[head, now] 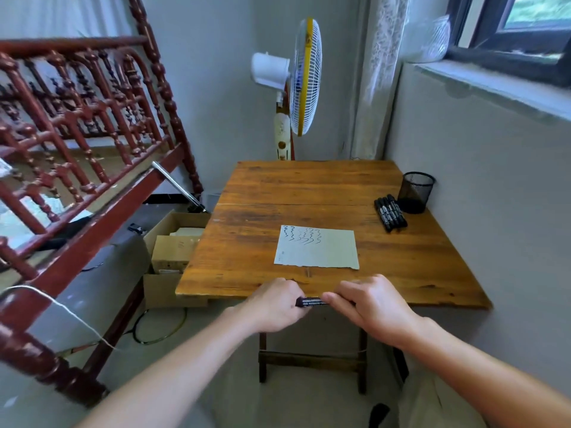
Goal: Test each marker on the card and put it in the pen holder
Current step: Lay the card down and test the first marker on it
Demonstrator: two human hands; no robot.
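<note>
Two hands, left hand (275, 304) and right hand (370, 304), grip one marker (312, 302) (held level) between them.

- A wooden worktop (309, 186) of orange-brown planks stands in the corner, on dark legs joined by a crossbar.
- A white standing fan (304, 78) with a yellow ring around its cage stands behind the worktop's far edge.
- A dark red carved bed frame (80, 125) with turned spindles fills the left side.
- An open cardboard box (173, 251) sits on the floor between the bed frame and the worktop, with smaller boxes inside.
- A lace curtain (380, 72) hangs in the far corner.
- A dark-framed window (509, 35) sits above a grey sill at upper right.
- A thin black cable loops on the floor (216, 381) below the box.
</note>
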